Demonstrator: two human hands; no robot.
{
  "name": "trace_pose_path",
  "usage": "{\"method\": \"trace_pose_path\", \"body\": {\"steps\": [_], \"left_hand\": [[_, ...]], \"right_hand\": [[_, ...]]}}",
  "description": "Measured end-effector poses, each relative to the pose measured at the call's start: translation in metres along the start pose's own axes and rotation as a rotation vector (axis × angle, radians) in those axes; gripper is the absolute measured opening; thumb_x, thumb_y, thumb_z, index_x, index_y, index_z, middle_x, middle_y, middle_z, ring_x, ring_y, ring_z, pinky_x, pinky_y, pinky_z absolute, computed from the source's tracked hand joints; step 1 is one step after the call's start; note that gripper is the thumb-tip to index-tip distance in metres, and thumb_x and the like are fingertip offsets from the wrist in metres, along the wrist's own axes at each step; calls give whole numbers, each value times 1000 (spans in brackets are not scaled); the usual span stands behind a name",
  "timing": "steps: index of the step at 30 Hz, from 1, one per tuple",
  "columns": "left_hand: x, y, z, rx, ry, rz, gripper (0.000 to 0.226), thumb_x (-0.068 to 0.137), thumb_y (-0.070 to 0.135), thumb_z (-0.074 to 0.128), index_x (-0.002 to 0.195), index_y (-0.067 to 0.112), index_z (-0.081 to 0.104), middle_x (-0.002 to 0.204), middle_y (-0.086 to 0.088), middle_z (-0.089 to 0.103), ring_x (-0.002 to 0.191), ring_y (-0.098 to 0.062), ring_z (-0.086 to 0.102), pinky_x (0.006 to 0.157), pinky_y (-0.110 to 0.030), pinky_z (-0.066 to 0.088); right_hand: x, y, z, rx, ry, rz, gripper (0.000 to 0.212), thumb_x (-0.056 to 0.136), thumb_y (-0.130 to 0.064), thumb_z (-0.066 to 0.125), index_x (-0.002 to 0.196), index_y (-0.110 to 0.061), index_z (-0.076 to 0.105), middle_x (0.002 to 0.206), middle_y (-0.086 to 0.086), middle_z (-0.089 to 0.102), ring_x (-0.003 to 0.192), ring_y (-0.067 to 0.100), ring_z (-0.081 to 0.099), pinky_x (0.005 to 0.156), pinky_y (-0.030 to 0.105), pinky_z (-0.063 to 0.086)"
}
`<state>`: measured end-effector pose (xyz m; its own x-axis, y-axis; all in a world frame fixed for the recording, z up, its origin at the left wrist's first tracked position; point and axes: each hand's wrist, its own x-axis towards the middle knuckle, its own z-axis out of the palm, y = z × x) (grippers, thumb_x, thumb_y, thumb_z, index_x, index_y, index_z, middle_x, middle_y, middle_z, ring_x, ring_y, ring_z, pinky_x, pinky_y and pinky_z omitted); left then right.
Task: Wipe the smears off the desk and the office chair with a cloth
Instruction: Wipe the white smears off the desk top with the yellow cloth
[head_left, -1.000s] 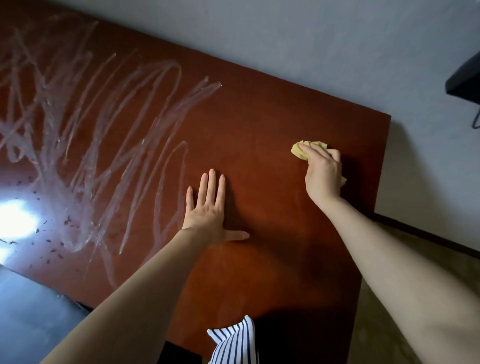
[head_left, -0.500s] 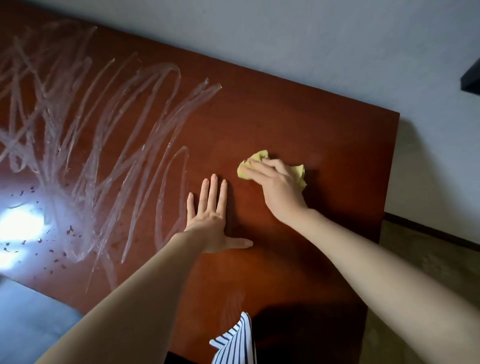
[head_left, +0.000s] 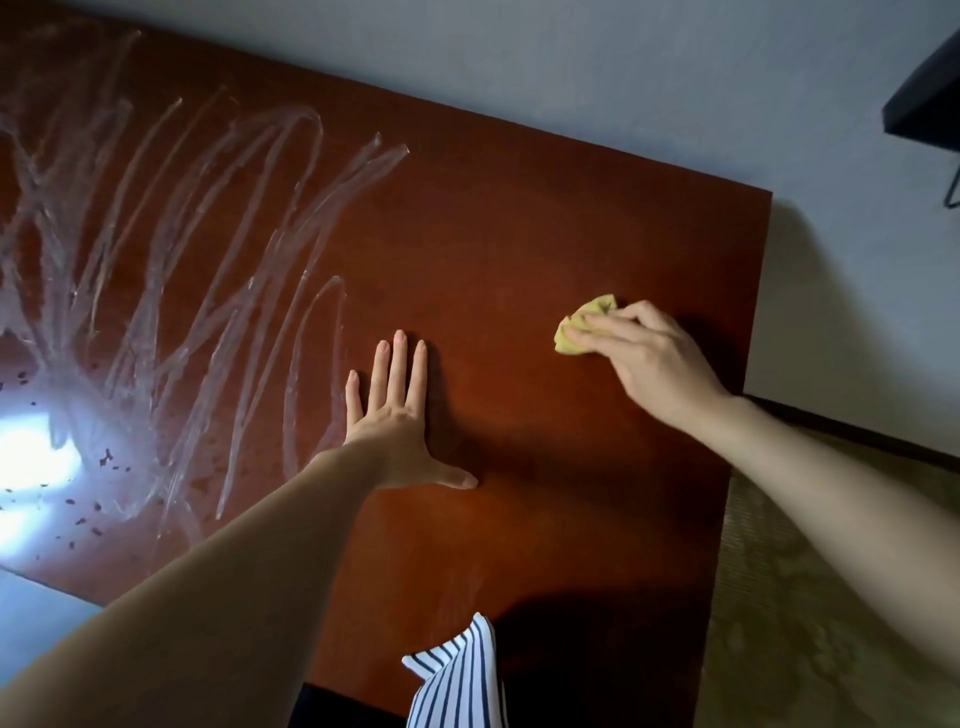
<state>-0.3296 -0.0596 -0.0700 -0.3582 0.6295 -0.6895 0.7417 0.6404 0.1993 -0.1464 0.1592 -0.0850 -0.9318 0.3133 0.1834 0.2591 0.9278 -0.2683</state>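
A reddish-brown desk (head_left: 519, 234) fills the view. Pale looping smears (head_left: 171, 270) cover its left half, with dark specks near a bright glare at the lower left. My right hand (head_left: 649, 358) grips a crumpled yellow cloth (head_left: 579, 332) and presses it onto the smear-free right part of the desk. My left hand (head_left: 400, 415) lies flat on the desk, fingers straight and thumb spread, just right of the nearest smear loop. No office chair shows in the frame.
A grey wall runs along the desk's far edge. A dark object (head_left: 930, 98) juts from the wall at the upper right. Patterned floor (head_left: 810, 623) lies right of the desk. A striped garment (head_left: 457, 675) hangs at the bottom edge.
My right hand has slid the cloth back to the right, away from my left hand, after sweeping left half a second ago. My left hand has stayed planted.
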Motion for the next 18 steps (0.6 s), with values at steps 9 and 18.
{"method": "trace_pose_path", "body": {"steps": [9, 18], "left_hand": [[1, -1, 3, -17, 32, 18, 155, 40, 86, 65, 120, 32, -56, 126, 10, -63, 116, -9, -58, 100, -42, -31], [2, -3, 3, -10, 45, 32, 154, 43, 86, 65, 124, 31, -53, 127, 9, -62, 116, -9, -58, 97, -40, -33]], "right_hand": [[73, 47, 8, -10, 122, 445, 40, 94, 2, 48, 127, -16, 61, 130, 6, 59, 110, 32, 49, 94, 42, 42], [158, 23, 38, 29, 207, 755, 51, 93, 4, 41, 130, -28, 57, 138, -10, 51, 125, 20, 39, 95, 30, 32]]}}
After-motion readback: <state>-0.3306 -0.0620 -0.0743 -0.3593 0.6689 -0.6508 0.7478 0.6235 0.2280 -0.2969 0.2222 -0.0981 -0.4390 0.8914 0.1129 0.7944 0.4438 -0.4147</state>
